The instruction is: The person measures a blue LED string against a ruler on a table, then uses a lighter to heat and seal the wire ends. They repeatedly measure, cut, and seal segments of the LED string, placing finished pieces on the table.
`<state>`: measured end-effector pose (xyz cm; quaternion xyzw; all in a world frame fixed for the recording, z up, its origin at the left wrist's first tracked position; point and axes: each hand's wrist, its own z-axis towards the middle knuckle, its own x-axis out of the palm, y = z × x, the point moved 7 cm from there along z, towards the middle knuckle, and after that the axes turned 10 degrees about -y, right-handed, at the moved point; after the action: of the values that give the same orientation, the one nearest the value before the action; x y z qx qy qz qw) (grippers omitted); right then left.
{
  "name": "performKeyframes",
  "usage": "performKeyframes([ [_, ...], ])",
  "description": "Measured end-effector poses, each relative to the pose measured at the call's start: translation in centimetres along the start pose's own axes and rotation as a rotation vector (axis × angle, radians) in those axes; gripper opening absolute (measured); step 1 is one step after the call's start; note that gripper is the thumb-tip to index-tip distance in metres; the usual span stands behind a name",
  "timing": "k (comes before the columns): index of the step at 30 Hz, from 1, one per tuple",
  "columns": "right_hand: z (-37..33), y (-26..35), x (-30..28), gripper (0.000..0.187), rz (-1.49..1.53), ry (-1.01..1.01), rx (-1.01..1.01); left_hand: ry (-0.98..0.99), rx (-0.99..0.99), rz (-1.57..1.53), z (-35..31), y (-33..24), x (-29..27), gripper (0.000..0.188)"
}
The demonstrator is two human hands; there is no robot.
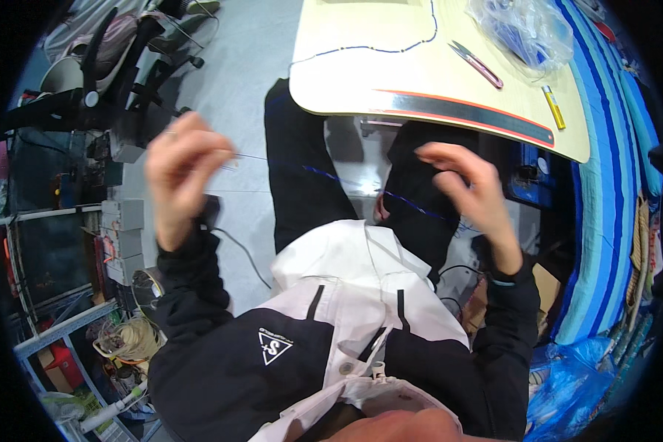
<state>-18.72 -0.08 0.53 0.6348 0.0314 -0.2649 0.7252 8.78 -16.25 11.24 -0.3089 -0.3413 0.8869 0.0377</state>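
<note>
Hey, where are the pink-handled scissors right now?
In the head view, the scissors lie on the pale table, upper right, between the clear plastic bag and the long black ruler at the table's near edge.

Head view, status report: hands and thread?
Left hand raised, fingers pinching thin thread. Right hand curled at the thread's other end, grip unclear. Thread stretched over lap, nothing blocking it.

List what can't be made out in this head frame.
- Left hand: motion-blurred; its grip on the thin thread can't be confirmed.
- Right hand: fingers curled, thread contact hidden behind them.
- Beads on the thread: too small to count.
- Plastic bag on the table: contents unclear, cut by the top edge.
</note>
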Motion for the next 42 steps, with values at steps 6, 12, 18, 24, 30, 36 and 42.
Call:
performKeyframes([
  [6, 1.2, 6.2, 12.3, 0.023, 0.417, 0.375, -0.121, -0.098, 0.033, -0.034, 0.7, -1.8, 2.5, 0.005],
  [12, -0.1, 1.0, 4.5, 0.028, 0.447, 0.287, 0.253, -0.468, -0.111, 0.059, -1.1, 4.3, -4.0, 0.005],
  [18, -3.0, -0.3, -3.1, 0.028, 0.033, 0.434, 0.119, -0.696, -0.120, 0.023, -3.5, 7.6, -7.4, 0.004],
  [24, -6.0, -1.9, -12.0, 0.030, -0.060, 0.280, 0.249, -0.921, -0.128, 0.107, -4.7, 11.4, -13.9, 0.011],
  [30, -8.8, -3.7, -17.3, 0.030, -0.118, 0.175, 0.313, -0.981, -0.177, 0.181, -6.3, 15.4, -18.1, 0.013],
  [36, -9.9, -9.3, -18.8, 0.030, -0.162, 0.125, 0.581, -0.963, -0.262, -0.009, -6.3, 16.0, -17.5, 0.011],
  [42, -4.4, -3.7, -6.0, 0.032, -0.643, 0.087, -0.103, -0.085, 0.044, 0.095, -2.5, 3.3, -4.1, 0.010],
])
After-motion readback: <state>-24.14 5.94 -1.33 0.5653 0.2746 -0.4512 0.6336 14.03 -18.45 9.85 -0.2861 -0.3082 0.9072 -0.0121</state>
